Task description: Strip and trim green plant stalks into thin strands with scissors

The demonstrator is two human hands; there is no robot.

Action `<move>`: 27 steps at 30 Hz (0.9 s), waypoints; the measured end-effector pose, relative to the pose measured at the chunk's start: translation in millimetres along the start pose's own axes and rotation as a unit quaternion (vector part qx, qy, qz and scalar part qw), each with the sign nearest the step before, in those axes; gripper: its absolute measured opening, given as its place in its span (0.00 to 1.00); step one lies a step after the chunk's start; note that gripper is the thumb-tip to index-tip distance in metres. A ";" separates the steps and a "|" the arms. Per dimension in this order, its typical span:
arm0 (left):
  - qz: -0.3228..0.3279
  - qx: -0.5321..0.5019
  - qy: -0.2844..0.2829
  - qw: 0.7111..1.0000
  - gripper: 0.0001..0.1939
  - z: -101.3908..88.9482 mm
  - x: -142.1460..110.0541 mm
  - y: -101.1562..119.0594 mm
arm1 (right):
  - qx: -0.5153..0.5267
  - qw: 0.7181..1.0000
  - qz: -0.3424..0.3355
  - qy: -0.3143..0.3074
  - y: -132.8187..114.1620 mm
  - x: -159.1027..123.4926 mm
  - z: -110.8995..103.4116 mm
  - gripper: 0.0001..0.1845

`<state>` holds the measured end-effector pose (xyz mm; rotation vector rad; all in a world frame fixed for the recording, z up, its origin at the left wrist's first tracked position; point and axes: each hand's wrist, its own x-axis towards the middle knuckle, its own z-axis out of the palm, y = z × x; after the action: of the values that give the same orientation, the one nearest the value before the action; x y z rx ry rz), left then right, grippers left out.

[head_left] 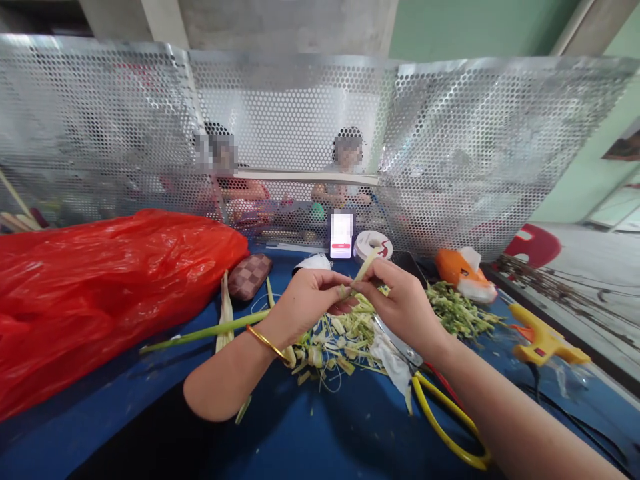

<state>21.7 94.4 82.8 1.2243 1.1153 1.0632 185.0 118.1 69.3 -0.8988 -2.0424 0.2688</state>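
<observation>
My left hand (317, 293) and my right hand (393, 290) meet above the middle of the blue table. Between their fingertips is a pale green leaf strip (367, 264), pinched from both sides; its upper end sticks up past my right thumb. Part of the strip is hidden behind the fingers. Below the hands lies a loose heap of cut leaf scraps (320, 353) with thin white threads. Yellow-handled scissors (425, 400) rest under my right forearm, blades pointing toward the heap. A long green stalk (215, 331) passes beneath my left wrist.
A large red plastic bag (115, 287) fills the left side, beside a checkered pouch (250, 277). At the back stand a lit phone (341, 235) and a ribbon spool (373, 247). To the right are a green pile (460, 310), an orange tissue pack (465, 273) and a yellow glue gun (545, 340).
</observation>
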 end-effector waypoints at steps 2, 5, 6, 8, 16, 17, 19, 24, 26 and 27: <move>0.008 0.011 0.000 1.000 0.08 0.1 0.8 -0.1 | -0.016 1.000 0.007 -0.004 -0.8 -0.8 0.4 0.09; 0.031 0.033 0.006 0.999 0.11 0.4 2.5 -2.4 | -0.035 0.999 0.020 -0.019 -1.8 -2.0 2.0 0.08; 0.038 0.038 0.009 0.999 0.11 0.5 3.0 -3.2 | -0.040 0.999 0.025 -0.020 -1.8 -2.3 2.7 0.08; 0.040 0.030 0.011 0.999 0.12 0.5 3.6 -4.2 | -0.043 0.998 0.036 -0.017 -1.3 -2.7 4.1 0.08; 0.006 -0.061 0.014 0.998 0.12 4.2 1.8 -10.2 | -0.006 0.995 0.104 0.001 2.0 -4.4 10.9 0.10; 0.014 -0.050 0.028 0.998 0.12 5.0 1.8 -11.6 | -0.008 0.994 0.111 0.002 1.7 -4.3 11.5 0.10; 0.024 -0.037 0.050 0.998 0.11 5.9 2.3 -13.7 | -0.001 0.993 0.121 0.005 0.7 -3.1 10.4 0.09; 0.037 -0.035 0.077 0.996 0.11 1.8 4.3 -10.3 | 0.108 0.990 0.089 -0.033 -0.5 4.3 -8.1 0.02; 0.038 -0.030 0.083 0.995 0.11 0.0 4.5 -7.7 | 0.169 0.979 0.085 -0.077 -0.9 6.4 -16.0 0.02; 0.040 -0.027 0.082 0.995 0.10 -0.5 4.4 -7.0 | 0.206 0.969 0.093 -0.099 -1.2 6.9 -18.6 0.03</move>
<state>21.9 98.5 75.6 1.1626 1.1616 1.2659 196.5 119.5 85.4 -0.8229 -1.9750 0.8829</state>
